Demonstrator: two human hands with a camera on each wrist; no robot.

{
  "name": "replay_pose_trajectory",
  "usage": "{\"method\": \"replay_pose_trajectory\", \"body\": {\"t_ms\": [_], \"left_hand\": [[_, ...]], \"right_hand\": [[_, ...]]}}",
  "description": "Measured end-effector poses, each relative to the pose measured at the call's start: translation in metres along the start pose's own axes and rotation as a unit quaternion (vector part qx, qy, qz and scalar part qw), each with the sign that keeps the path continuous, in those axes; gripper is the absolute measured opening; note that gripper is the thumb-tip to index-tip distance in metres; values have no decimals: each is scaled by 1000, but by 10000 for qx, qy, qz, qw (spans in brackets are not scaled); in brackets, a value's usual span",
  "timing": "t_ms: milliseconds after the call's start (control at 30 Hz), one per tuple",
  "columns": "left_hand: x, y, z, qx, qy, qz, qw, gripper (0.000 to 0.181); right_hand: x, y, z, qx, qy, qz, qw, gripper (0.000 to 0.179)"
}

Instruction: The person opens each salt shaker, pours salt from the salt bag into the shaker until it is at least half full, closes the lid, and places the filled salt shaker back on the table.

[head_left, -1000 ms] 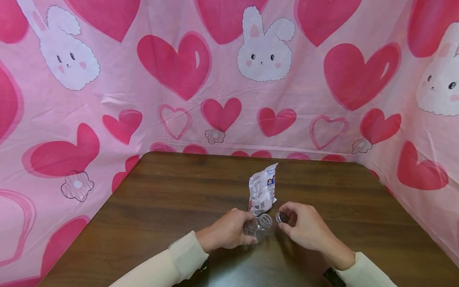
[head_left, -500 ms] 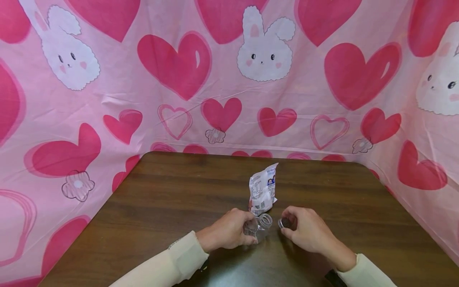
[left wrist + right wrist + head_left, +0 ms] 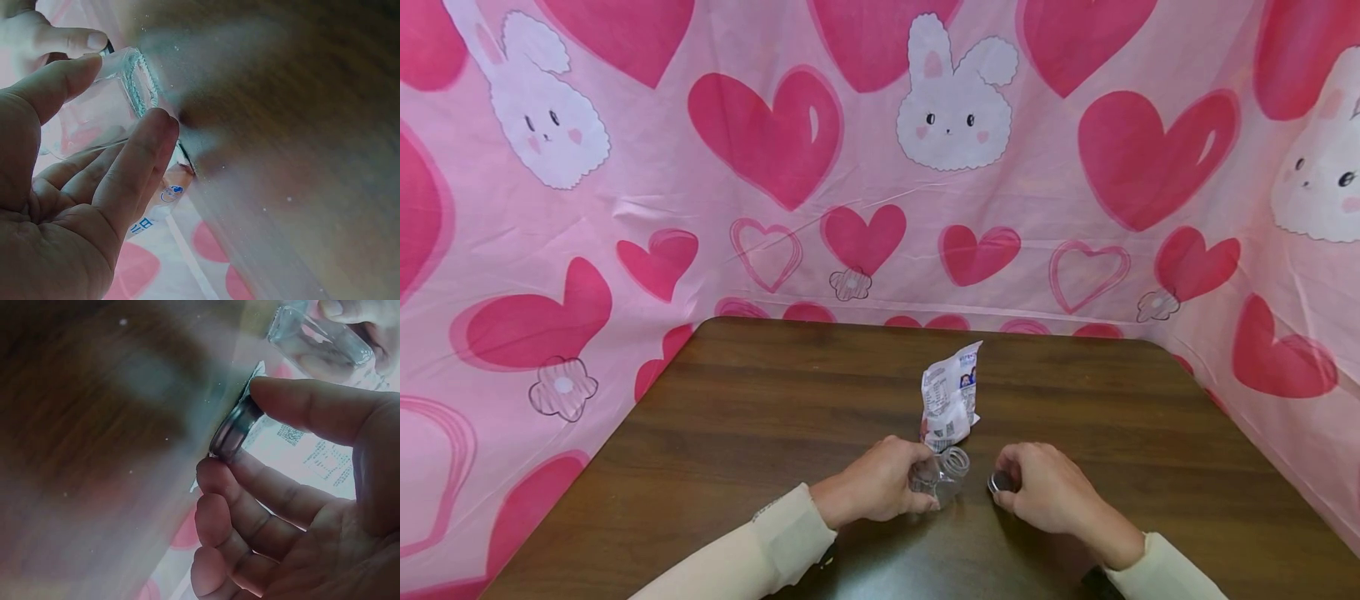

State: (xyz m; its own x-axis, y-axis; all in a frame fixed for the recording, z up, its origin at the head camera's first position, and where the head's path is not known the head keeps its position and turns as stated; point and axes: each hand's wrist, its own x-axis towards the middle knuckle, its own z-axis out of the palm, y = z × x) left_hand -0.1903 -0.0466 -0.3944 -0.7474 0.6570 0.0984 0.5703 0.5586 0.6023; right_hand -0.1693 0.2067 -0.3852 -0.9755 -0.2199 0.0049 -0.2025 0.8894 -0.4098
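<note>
Cap (image 3: 1002, 482) and right hand (image 3: 1047, 490) have shifted nearer the person and a little to the right over the last second, widening the gap to the jar (image 3: 950, 480); the left hand (image 3: 880, 482) and the jar keep their place.

Closest to the person, two cream sleeves (image 3: 758, 543) reach in, and something dark shows under the right wrist. Right of the jar, the right hand pinches the cap by its edges, thumb on one side and fingertips on the other, opened just as wide as the cap. Its spare fingers curl loosely in the right wrist view. The cap is round, with a silvery rim, and it is held close to the tabletop (image 3: 760, 400); I cannot tell whether it touches.

The left hand is curved round the side of the jar, thumb towards the person and fingers behind, spread to the width of the glass. Clear and uncapped, the jar stands upright on the brown tabletop, its mouth free of the hand.

Just beyond the jar stands a white printed bag (image 3: 949, 400), wrinkled and leaning a bit to the right at its top. Past the far edge of the tabletop hangs a pink cloth (image 3: 1037, 192) with red hearts and white rabbits.
</note>
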Motion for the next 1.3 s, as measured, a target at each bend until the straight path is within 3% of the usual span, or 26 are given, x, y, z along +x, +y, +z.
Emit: {"method": "replay_pose_trajectory", "body": {"t_ms": [300, 800, 1300], "left_hand": [[0, 0, 0, 18, 15, 11, 10000, 25], [-1, -1, -1, 76, 27, 46, 10000, 25], [0, -6, 0, -127, 67, 96, 9999, 25]], "right_hand": [[0, 1, 1, -8, -322, 147, 9994, 26], [-1, 1, 2, -83, -295, 48, 9995, 28], [-3, 0, -2, -84, -4, -215, 9997, 31]]}}
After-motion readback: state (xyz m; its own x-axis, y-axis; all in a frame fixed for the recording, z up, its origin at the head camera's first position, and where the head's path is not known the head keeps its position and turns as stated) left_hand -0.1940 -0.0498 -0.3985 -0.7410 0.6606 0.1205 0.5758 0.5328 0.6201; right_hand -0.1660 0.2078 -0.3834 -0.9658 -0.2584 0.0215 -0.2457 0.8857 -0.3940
